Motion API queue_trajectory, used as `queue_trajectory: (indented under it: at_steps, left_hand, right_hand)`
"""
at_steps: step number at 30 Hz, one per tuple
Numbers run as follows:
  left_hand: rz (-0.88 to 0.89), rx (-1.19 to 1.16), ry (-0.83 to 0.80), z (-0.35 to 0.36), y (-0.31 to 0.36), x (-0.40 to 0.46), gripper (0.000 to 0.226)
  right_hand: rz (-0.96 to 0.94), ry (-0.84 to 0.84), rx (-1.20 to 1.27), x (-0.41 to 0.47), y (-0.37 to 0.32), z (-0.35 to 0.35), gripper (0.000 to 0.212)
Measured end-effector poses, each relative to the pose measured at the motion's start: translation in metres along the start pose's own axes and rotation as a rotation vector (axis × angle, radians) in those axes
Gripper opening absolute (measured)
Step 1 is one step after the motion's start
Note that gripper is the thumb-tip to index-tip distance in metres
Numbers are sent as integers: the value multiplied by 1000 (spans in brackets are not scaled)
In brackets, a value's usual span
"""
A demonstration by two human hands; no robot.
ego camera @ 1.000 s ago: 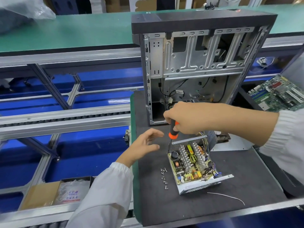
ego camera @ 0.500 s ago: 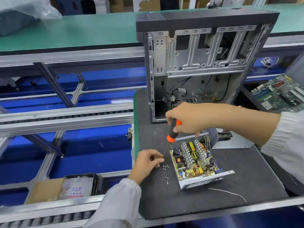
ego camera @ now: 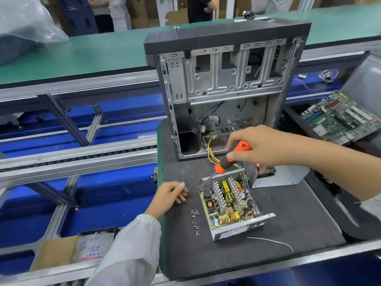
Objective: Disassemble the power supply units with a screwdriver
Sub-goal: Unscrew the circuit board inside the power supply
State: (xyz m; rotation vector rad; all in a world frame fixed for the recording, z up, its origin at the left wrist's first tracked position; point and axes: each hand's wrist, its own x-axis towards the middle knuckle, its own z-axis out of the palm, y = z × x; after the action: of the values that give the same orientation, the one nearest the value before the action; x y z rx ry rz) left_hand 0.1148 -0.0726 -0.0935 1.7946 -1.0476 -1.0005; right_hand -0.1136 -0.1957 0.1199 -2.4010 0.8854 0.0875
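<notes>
An open power supply unit (ego camera: 228, 203) lies on the black mat (ego camera: 299, 219), its circuit board, heat sinks and coils exposed. My right hand (ego camera: 266, 145) grips an orange-and-black screwdriver (ego camera: 232, 157) above the unit's far edge, with the shaft slanting down toward the far left corner. My left hand (ego camera: 171, 195) rests on the mat left of the unit, fingers curled, with nothing visible in it. Several loose screws (ego camera: 194, 221) lie between that hand and the unit.
An opened computer case (ego camera: 226, 85) stands upright just behind the unit. A grey metal cover (ego camera: 278, 176) lies to the right, a motherboard (ego camera: 340, 118) farther right. A thin white wire (ego camera: 272, 241) lies by the front edge. A cardboard box (ego camera: 53, 252) sits lower left.
My left hand went from open near the screwdriver tip down to the screw pile, then drew back left with curled fingers. The right hand lifted the screwdriver slightly and to the right.
</notes>
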Motion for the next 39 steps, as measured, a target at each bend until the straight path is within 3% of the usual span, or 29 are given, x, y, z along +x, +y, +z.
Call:
queue_trajectory:
  at_steps: [4,7,11,13,16,19,21,23,29,33,39]
  left_hand:
    - [117,-30,174,14,67,27,35]
    - [106,213,8,46,117,54,41]
    - [-119,579,-160,89,144,83,59]
    - [-219,572,-187,103,147,94,63]
    - [-331,555,-255,116,146,99,52]
    - [-340,496,-240,128,139,100,36]
    - [-343,445,-204,135,136,99,41]
    - [-307,414,-211,138,134,96,48]
    - [-129,361,-174,143,131,83,18]
    - [-65,429,-126,148,130,80,16]
    - [-70,92,-284,131,127,72,8]
  right_hand:
    - [-25,185,124,-16,35,-20,15]
    - [-29,316,192,-23,60,-33,17]
    - [-13,393,152,-25,88,-48,16]
    - [-16,429,116,-25,102,-51,16]
    - [-34,451,140,-23,121,-54,15]
    - [-40,445,159,-22,137,-56,14]
    - [-49,441,174,-20,147,-57,13]
    - [-61,437,180,-18,155,-58,13]
    - [-82,441,175,-6,164,-60,12]
    - [-81,446,206,-1,168,-62,11]
    - [-82,491,221,3,171,-65,12]
